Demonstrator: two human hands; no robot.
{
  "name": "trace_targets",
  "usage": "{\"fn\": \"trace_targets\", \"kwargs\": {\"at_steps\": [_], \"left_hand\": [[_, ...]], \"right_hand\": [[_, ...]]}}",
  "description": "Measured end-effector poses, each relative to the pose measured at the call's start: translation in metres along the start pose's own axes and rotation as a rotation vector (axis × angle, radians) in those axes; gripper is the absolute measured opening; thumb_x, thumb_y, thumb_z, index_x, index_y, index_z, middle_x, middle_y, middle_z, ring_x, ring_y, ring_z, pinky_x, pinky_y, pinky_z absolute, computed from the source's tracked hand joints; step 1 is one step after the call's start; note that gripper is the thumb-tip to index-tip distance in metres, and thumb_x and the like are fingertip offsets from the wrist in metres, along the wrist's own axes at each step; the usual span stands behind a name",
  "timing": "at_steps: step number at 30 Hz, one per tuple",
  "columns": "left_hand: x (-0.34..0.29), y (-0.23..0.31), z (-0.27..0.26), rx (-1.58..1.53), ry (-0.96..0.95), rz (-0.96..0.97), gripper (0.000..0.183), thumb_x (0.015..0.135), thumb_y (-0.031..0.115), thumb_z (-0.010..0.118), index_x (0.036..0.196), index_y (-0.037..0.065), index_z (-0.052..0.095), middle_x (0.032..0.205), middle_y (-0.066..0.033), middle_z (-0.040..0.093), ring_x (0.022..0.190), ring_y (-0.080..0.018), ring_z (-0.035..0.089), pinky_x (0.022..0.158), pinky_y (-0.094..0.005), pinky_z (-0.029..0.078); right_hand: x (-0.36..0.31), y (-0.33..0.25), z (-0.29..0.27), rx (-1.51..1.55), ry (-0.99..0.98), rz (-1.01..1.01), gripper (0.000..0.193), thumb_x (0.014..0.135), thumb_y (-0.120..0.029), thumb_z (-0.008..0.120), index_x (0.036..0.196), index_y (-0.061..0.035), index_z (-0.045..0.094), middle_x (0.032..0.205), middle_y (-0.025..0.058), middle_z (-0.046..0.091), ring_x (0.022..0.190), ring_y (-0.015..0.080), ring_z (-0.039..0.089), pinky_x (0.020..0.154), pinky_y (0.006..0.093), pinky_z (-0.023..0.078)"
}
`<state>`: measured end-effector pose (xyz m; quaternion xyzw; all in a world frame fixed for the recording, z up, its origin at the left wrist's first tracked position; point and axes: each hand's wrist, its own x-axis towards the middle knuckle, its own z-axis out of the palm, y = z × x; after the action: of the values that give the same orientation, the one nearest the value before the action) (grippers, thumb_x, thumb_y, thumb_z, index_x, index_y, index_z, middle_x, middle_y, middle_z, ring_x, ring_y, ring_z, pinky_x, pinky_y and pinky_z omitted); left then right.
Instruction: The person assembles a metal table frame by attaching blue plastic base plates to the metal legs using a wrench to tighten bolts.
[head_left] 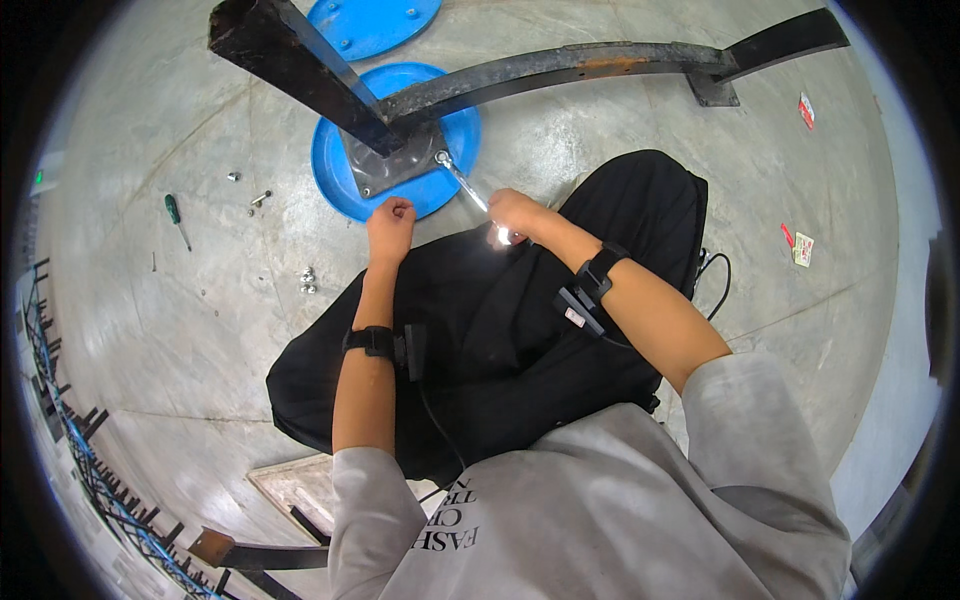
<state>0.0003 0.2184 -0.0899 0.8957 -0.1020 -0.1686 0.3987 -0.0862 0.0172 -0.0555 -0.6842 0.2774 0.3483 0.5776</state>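
My right hand [513, 212] grips the handle of a shiny metal ratchet wrench [465, 184]. The wrench head rests at a corner of the dark metal base plate [365, 168], over a fastener hidden beneath it. That plate lies on a round blue disc [330, 185] and joins a black metal post [300, 70]. My left hand [391, 232] hovers by the disc's near edge with its fingers curled in; whatever they may hold is hidden. A bolt head shows at the plate's near corner.
A curved black metal bar [560, 66] runs right from the post to a small foot plate. Another blue disc [385, 22] lies beyond. On the floor at left are a green-handled screwdriver [174, 212], loose metal sockets [308, 281] and small hardware. Red-and-white packets [803, 248] lie right.
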Motion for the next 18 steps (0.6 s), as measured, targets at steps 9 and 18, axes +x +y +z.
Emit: {"fn": "trace_targets", "kwargs": {"at_steps": [9, 18], "left_hand": [[0.002, 0.002, 0.002, -0.005, 0.005, 0.025, 0.017, 0.075, 0.013, 0.058, 0.084, -0.001, 0.063, 0.070, -0.0093, 0.063, 0.065, -0.0144, 0.059, 0.062, -0.0267, 0.046], [0.001, 0.000, 0.000, -0.037, -0.029, 0.018, 0.017, 0.075, 0.012, 0.057, 0.082, -0.002, 0.062, 0.071, -0.0140, 0.063, 0.066, -0.0221, 0.062, 0.062, -0.0305, 0.047]], "right_hand": [[0.016, 0.003, -0.008, 0.229, -0.154, 0.243, 0.022, 0.085, -0.017, 0.040, 0.101, -0.0021, 0.046, 0.082, 0.0170, 0.063, 0.065, 0.0261, 0.064, 0.050, 0.0327, 0.045], [0.016, 0.005, 0.003, 0.127, -0.278, 0.135, 0.024, 0.087, -0.015, 0.039, 0.103, 0.0012, 0.048, 0.091, 0.0207, 0.064, 0.082, 0.0262, 0.063, 0.068, 0.0340, 0.045]]}}
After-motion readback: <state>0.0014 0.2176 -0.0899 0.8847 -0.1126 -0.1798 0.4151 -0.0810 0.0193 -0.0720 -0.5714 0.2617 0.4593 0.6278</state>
